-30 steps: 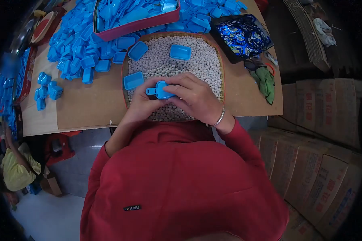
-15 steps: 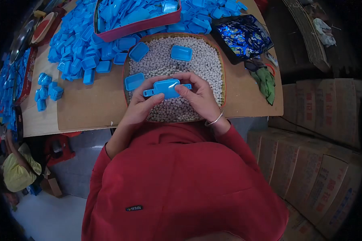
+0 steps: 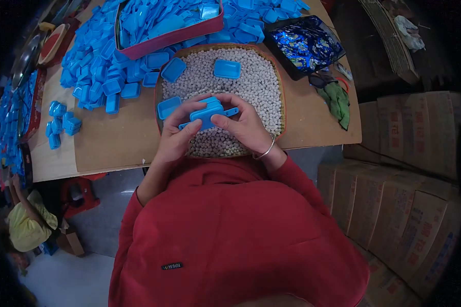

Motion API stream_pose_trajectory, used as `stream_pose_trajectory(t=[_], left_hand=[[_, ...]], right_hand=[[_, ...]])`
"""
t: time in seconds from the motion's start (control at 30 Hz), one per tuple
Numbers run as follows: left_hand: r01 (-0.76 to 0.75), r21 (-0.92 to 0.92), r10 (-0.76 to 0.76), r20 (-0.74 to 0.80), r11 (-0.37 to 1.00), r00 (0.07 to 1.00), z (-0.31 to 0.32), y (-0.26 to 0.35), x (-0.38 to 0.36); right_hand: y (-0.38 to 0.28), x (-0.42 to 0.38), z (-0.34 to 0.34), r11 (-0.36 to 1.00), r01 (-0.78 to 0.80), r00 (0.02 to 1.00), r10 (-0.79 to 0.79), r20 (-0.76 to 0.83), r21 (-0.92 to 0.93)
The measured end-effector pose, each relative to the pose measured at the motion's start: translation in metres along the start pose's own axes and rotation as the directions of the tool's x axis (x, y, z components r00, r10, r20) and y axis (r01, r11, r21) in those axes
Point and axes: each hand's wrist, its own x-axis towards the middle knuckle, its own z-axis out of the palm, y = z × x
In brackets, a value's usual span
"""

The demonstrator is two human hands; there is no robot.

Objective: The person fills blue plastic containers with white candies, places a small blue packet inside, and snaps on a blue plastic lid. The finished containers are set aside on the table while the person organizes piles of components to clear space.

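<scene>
Newly tipped, the blue case [image 3: 205, 115] lies clasped between left hand [image 3: 175, 137] and right hand [image 3: 249, 128].

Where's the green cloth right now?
In the head view, the green cloth lies at the right of the table, nearer the person than the black tray.

You are in what looks like a small workshop for hand assembly: on your table [image 3: 312, 141] there is a big pile of loose blue plastic parts [image 3: 100, 64] w/ a tray of small pale beads [image 3: 261, 105] next to it. On the right are many stacked cardboard boxes [image 3: 389, 204], and on the left another person [image 3: 30, 225] sits nr more blue parts.
</scene>
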Motion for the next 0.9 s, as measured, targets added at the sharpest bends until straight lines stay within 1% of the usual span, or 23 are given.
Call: stream_pose_trajectory(t=[0.03,0.07,0.1,0.13,0.17,0.23,0.27,0.3,0.4,0.47,0.5,0.57,0.6,0.67,0.7,0.8,0.83,0.87,0.9], left_hand=[[-0.010,0.019,0.010,-0.005,1.000,1.000,0.001,0.001,0.001],[-0.019,0.166,0.027,-0.044,0.986,0.999,0.004,0.003,0.000],[-0.023,0.309,0.050,-0.080,0.951,0.996,0.009,0.010,0.000],[-0.020,0.445,0.077,-0.109,0.895,0.991,0.014,0.018,0.003],[-0.057,0.613,0.099,-0.033,0.788,0.995,0.018,0.030,0.007],[0.034,0.597,-0.019,-0.031,0.802,0.999,0.016,0.022,0.015],[0.075,0.591,-0.068,-0.033,0.803,0.997,0.015,0.019,0.019],[0.039,0.550,-0.030,-0.024,0.835,0.999,0.018,0.021,0.022],[-0.024,0.409,0.055,-0.064,0.912,0.996,0.018,0.006,0.023],[0.020,0.388,0.037,-0.137,0.921,0.990,0.027,0.007,0.021],[0.041,0.375,0.028,-0.176,0.926,0.984,0.031,0.007,0.020],[0.041,0.385,0.039,-0.198,0.922,0.979,0.026,0.002,0.016],[0.035,0.393,0.051,-0.206,0.919,0.977,0.022,-0.001,0.017],[0.061,0.391,0.016,-0.189,0.918,0.982,0.015,-0.003,0.016],[0.076,0.391,-0.004,-0.182,0.917,0.983,0.013,-0.002,0.016],[0.004,0.377,0.113,-0.287,0.926,0.951,0.036,0.034,0.008],[-0.032,0.261,0.109,-0.284,0.965,0.953,0.037,0.037,0.002],[0.059,-0.077,-0.081,-0.328,0.995,0.941,0.036,0.028,-0.007],[0.137,-0.412,-0.279,-0.307,0.901,0.910,0.038,0.022,-0.012]], right_hand=[[-0.004,-0.002,0.001,1.000,0.004,1.000,-0.004,-0.011,0.001],[-0.007,-0.003,0.001,1.000,0.007,1.000,-0.007,-0.022,0.002],[-0.005,-0.004,0.003,0.973,0.132,0.988,-0.144,-0.051,-0.188],[0.000,-0.002,0.005,0.896,0.242,0.958,-0.282,-0.056,-0.373],[0.006,0.000,0.008,0.872,0.225,0.956,-0.283,-0.073,-0.435],[0.009,0.002,0.015,0.776,0.295,0.916,-0.395,-0.065,-0.558],[0.005,0.000,0.017,0.789,0.280,0.919,-0.385,-0.085,-0.546],[0.002,0.001,0.015,0.777,0.299,0.917,-0.395,-0.060,-0.553],[-0.002,-0.003,0.008,0.757,0.332,0.911,-0.412,-0.017,-0.563],[-0.006,-0.003,0.004,0.747,0.348,0.906,-0.423,-0.002,-0.567],[-0.006,-0.003,0.005,0.721,0.379,0.886,-0.464,0.002,-0.581],[-0.004,-0.001,0.010,0.664,0.441,0.841,-0.541,0.020,-0.604],[-0.004,0.000,0.012,0.665,0.432,0.847,-0.532,0.019,-0.610],[0.000,-0.001,0.015,0.668,0.412,0.857,-0.515,0.015,-0.620],[0.002,-0.001,0.016,0.687,0.409,0.858,-0.513,-0.002,-0.601],[-0.006,-0.006,0.018,0.877,0.330,0.920,-0.382,-0.089,-0.351],[-0.004,-0.008,0.017,0.973,0.148,0.989,-0.141,-0.055,0.178],[0.001,-0.005,0.017,0.946,0.146,0.989,-0.134,-0.060,0.291],[0.007,-0.004,0.019,0.907,0.133,0.991,-0.119,-0.059,0.401]])
